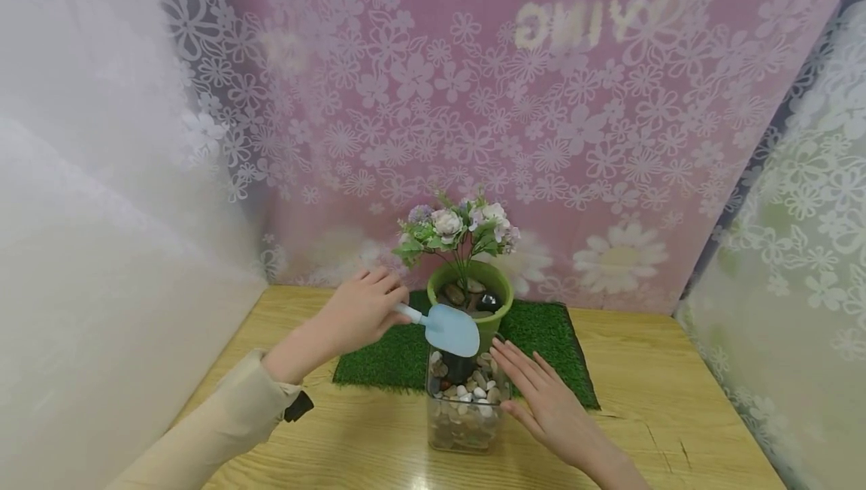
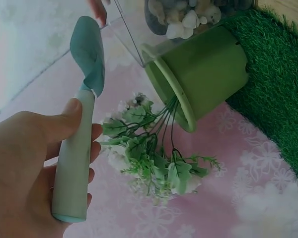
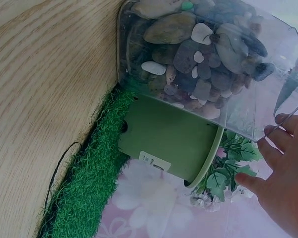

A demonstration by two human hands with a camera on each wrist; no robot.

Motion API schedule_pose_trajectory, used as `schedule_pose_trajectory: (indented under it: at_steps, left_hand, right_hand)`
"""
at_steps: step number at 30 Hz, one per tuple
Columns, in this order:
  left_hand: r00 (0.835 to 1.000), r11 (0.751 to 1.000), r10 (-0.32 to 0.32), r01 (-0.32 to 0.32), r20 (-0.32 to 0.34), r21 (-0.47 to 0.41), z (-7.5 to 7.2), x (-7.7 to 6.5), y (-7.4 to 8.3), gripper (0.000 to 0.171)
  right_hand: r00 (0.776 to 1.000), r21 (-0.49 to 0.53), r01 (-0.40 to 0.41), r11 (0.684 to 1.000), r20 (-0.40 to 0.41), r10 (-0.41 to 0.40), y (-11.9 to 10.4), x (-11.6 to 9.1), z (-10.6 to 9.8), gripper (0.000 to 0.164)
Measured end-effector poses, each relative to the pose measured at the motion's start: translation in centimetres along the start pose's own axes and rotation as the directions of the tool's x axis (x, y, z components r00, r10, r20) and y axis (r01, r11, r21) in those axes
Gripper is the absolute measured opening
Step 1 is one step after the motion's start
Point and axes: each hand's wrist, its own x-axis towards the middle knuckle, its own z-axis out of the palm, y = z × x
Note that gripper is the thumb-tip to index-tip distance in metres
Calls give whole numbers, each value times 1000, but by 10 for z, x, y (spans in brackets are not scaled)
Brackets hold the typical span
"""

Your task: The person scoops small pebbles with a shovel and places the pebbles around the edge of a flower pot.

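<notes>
My left hand [image 1: 368, 310] grips the pale handle of a small light-blue shovel [image 1: 452, 331], its fingers wrapped around it in the left wrist view. The blade hangs above a clear container [image 1: 467, 437] of pebbles [image 3: 201, 62], and nothing shows on it. Below the blade, a dark patch lies among the pebbles; I cannot tell what it is. My right hand [image 1: 551, 411] has its fingers stretched out at the container's right side, the fingertips at the rim in the right wrist view. Behind the container stands a green pot [image 2: 203, 74] with stones inside and flowers [image 1: 460, 227].
Under the pot lies a green grass mat [image 1: 548, 347] on the wooden table [image 1: 649, 400]. A pink flowered curtain [image 1: 473, 99] hangs close behind the flowers. Pale curtains [image 1: 101, 174] close off both sides.
</notes>
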Motion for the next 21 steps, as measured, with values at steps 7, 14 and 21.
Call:
schedule_pose_trajectory:
  at_steps: [7,14,21]
  left_hand:
    - [994,986,109,-108,0,126,-12,6,14,27]
    - [981,943,177,-192,77,272,-16,18,33,24]
    - [968,890,199,-244,155,386,-17,31,51,19]
  right_hand:
    - [1000,3,3,1000,-2,-3,0,0,0,75]
    - [1000,-13,-8,1000,2,8,-1,0,0,80]
    - [1000,-24,-12,1000,1,12,-1,0,1,76]
